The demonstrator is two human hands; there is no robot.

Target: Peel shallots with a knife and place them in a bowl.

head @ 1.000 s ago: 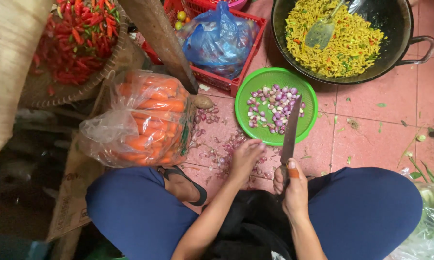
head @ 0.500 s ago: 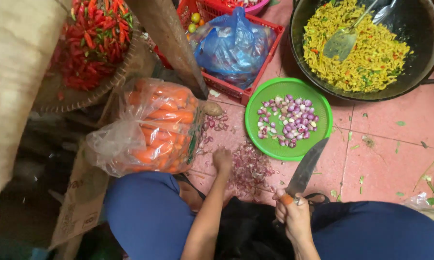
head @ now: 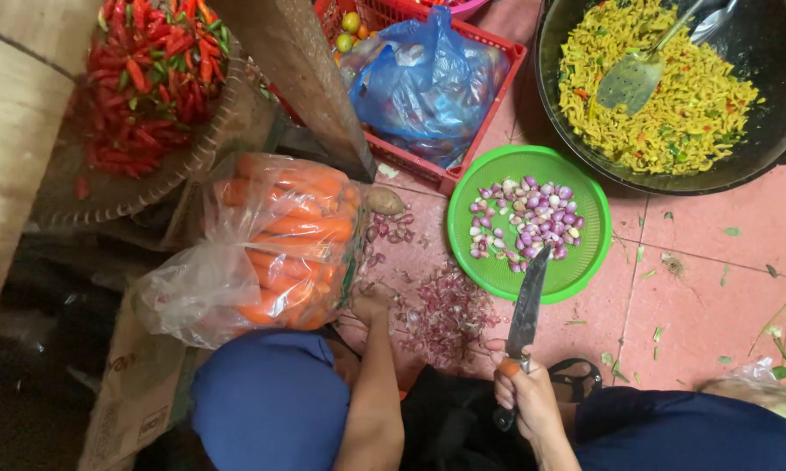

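**Knife raised over the shallot skins, other hand down by the carrot bag**

The right hand (head: 522, 394) is gripping the handle of a kitchen knife (head: 526, 307), fingers curled fully around it. The blade is pointing away from the person, and its tip is overlapping the near rim of the green plastic colander (head: 585, 262), which is sitting on the pink tiled floor (head: 698, 288). Peeled shallots (head: 526, 218) are lying inside the colander, mostly in its far half.

The left forearm is stretching forward from between the knees, and the left hand (head: 369, 305) is reaching down to the floor just beside the near corner of the clear bag of carrots (head: 280, 244). How far it is open, and whether it is holding anything, cannot be told from this angle. A scatter of shallot skins (head: 445, 314) is lying on the tiles between the two hands, with a few unpeeled shallots (head: 391, 234) just beyond the left hand.

Farther off, a black wok of yellow noodles (head: 663, 87) with a metal spatula (head: 646, 65) is sitting at the floor's far right, a red crate (head: 489, 131) is holding a blue plastic bag (head: 428, 83), and a woven basket of red chillies (head: 149, 78) is resting at the far left.
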